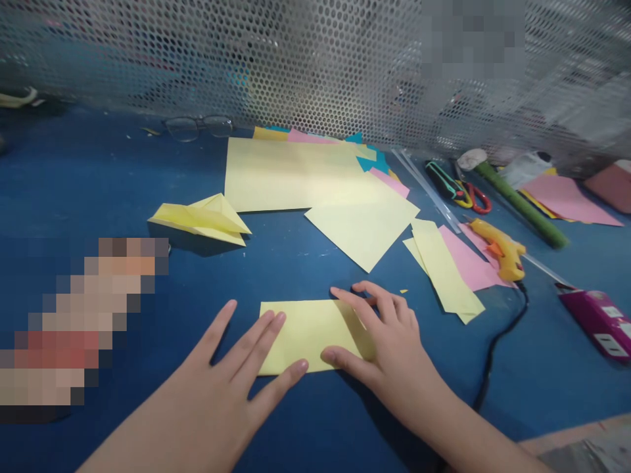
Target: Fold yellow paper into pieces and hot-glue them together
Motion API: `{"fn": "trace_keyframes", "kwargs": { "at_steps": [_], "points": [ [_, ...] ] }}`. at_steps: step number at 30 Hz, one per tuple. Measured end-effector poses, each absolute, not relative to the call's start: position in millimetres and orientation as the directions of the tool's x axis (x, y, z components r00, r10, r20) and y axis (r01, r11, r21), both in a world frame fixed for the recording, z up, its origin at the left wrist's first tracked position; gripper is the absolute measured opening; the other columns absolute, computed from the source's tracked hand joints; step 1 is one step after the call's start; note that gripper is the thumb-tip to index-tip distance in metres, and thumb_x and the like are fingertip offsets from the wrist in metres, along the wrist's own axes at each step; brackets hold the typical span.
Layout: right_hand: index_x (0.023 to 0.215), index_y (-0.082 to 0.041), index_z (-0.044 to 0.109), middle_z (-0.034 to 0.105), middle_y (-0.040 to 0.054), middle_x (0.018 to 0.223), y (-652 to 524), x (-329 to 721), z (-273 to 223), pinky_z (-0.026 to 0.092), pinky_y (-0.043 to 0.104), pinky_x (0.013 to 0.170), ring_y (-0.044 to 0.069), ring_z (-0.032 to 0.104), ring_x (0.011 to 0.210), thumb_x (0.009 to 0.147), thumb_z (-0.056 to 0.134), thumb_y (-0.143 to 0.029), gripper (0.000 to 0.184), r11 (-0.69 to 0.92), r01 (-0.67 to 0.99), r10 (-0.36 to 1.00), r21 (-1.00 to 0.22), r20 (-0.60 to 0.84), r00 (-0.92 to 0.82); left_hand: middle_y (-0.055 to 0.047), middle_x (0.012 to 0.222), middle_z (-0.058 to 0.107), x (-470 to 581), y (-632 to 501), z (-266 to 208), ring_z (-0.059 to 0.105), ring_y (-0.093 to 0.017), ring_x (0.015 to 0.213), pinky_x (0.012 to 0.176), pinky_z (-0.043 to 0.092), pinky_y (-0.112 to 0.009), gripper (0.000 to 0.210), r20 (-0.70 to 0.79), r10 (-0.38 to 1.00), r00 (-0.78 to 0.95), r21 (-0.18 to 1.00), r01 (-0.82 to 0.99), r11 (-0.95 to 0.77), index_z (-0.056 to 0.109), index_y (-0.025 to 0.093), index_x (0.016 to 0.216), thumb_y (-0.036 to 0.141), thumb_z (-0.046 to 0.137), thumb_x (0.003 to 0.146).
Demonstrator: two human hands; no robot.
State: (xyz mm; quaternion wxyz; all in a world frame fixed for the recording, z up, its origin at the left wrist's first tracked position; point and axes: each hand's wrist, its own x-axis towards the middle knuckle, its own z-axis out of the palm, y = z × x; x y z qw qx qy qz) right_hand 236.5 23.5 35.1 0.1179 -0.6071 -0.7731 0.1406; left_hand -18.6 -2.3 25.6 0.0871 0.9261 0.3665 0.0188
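Note:
A pale yellow sheet of paper lies on the blue table in front of me, longer side to side. My left hand is open, with fingers spread and some fingertips resting on the sheet's left part. Over the right end of the same paper is my right hand, also open, its thumb near the front edge and its index finger by the back edge. Its other fingers curl loosely and partly hide that end. Beyond my left hand, a folded yellow paper plane sits on the table.
Behind lie a large yellow sheet and a square one. On the right are a folded yellow strip, a yellow glue gun with black cord, scissors and a purple power strip. Glasses rest near the perforated metal panel.

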Motion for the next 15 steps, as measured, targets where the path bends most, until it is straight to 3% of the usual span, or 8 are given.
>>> {"fn": "trace_keyframes", "kwargs": {
  "at_steps": [3, 5, 9, 12, 15],
  "points": [
    [0.134, -0.034, 0.059, 0.056, 0.0097, 0.135, 24, 235, 37, 0.041, 0.060, 0.097, 0.036, 0.051, 0.121, 0.079, 0.074, -0.055, 0.061, 0.199, 0.908, 0.975, -0.370, -0.016, -0.221, -0.021, 0.155, 0.032, -22, 0, 27, 0.031, -0.044, 0.144, 0.114, -0.004, -0.068, 0.113, -0.061, 0.675, 0.735, 0.196, 0.672, -0.714, 0.029, 0.041, 0.149, 0.074, 0.082, 0.054],
    [0.134, -0.034, 0.059, 0.056, 0.0104, 0.135, 24, 234, 38, 0.041, 0.061, 0.095, 0.037, 0.051, 0.121, 0.076, 0.075, -0.060, 0.066, 0.189, 0.915, 0.978, -0.356, -0.012, -0.207, -0.024, 0.156, 0.029, -20, 0, 29, 0.029, -0.048, 0.143, 0.112, -0.002, -0.073, 0.128, -0.077, 0.653, 0.753, 0.180, 0.655, -0.734, 0.024, 0.040, 0.151, 0.073, 0.086, 0.044],
    [0.135, -0.033, 0.057, 0.055, 0.0119, 0.135, 24, 233, 37, 0.043, 0.060, 0.092, 0.039, 0.051, 0.119, 0.068, 0.077, -0.066, 0.077, 0.179, 0.924, 0.981, -0.338, -0.009, -0.194, -0.028, 0.151, 0.040, -17, -1, 30, 0.036, -0.053, 0.139, 0.108, -0.011, -0.075, 0.133, -0.090, 0.628, 0.773, 0.052, 0.633, -0.772, 0.043, 0.037, 0.146, 0.052, 0.098, 0.026],
    [0.138, -0.035, 0.052, 0.053, 0.0102, 0.138, 24, 237, 37, 0.043, 0.059, 0.095, 0.038, 0.049, 0.124, 0.069, 0.079, -0.061, 0.078, 0.170, 0.912, 0.980, -0.373, -0.038, -0.198, -0.028, 0.141, 0.054, -21, 4, 33, 0.048, -0.051, 0.130, 0.110, -0.015, -0.069, 0.118, -0.024, 0.613, 0.790, -0.026, 0.613, -0.790, 0.062, 0.035, 0.132, 0.037, 0.100, 0.020],
    [0.141, -0.037, 0.047, 0.051, 0.0075, 0.142, 23, 244, 39, 0.039, 0.060, 0.103, 0.035, 0.046, 0.130, 0.072, 0.079, -0.053, 0.077, 0.154, 0.889, 0.975, -0.432, -0.080, -0.208, -0.019, 0.131, 0.065, -29, 12, 38, 0.059, -0.038, 0.119, 0.117, -0.015, -0.053, 0.082, 0.093, 0.582, 0.807, 0.005, 0.585, -0.811, 0.070, 0.037, 0.119, 0.057, 0.095, 0.043]
  ]
}}
